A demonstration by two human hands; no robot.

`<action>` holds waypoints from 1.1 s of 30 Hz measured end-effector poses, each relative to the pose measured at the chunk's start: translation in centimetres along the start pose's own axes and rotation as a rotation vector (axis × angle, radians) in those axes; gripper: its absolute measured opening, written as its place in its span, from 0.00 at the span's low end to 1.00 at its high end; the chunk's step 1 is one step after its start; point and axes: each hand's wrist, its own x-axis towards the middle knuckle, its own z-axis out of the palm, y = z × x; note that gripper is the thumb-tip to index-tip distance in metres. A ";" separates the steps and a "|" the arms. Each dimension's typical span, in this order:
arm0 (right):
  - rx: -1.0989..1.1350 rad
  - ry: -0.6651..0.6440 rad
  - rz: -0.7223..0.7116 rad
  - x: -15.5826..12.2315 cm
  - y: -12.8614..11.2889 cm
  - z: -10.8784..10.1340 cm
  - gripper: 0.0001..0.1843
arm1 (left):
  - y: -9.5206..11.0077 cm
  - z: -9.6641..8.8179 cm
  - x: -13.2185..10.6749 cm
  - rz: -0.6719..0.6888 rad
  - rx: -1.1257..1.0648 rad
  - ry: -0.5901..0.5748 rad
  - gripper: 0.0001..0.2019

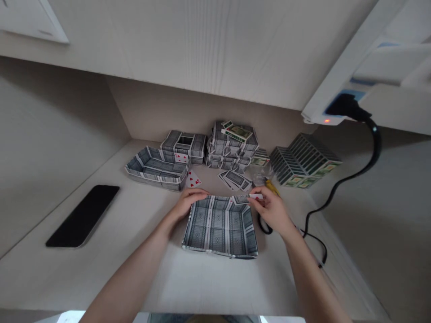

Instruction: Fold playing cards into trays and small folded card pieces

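An open box made of playing cards (217, 226), with grey patterned backs, lies on the desk in front of me. My left hand (188, 200) grips its far left corner, fingers bent over the rim. At the far right corner, my right hand (271, 210) pinches a playing card (240, 199), its patterned back partly showing against the box's far wall. A red mark shows near the right fingertips. Just beyond the box lie several loose cards (237, 180), and a card with red hearts (193, 179) rests further left.
A longer card-built tray (158, 168) stands at the back left, near stacked card structures (232, 146). Rows of card boxes (306, 159) stand at the back right. A black phone (84, 216) lies left. A black cable (336, 179) hangs from a power strip (336, 101) on the right.
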 end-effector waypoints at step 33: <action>-0.711 -0.229 -0.170 1.4 -3.9 1.1 0.09 | 0.3 0.0 -0.3 0.022 0.075 0.001 0.12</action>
